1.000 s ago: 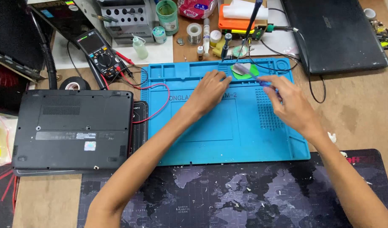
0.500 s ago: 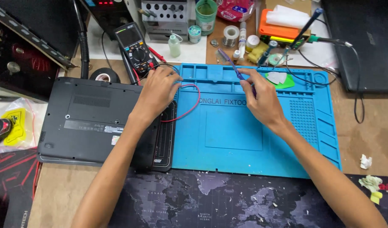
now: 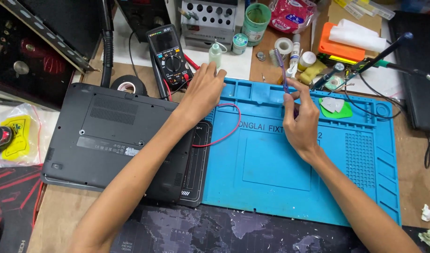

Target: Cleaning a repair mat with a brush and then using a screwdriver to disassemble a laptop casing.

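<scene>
Raised since before, right hand [image 3: 301,117] pinches purple brush [image 3: 280,68] upright.

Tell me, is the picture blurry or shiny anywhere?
Head view: even, bright light with soft shadows; the right hand and its purple toothbrush look sharp, the left hand near the multimeter too; the blue repair mat shows mild sheen, no harsh glare; the edges bend slightly, and the far left corner is dark.
</scene>
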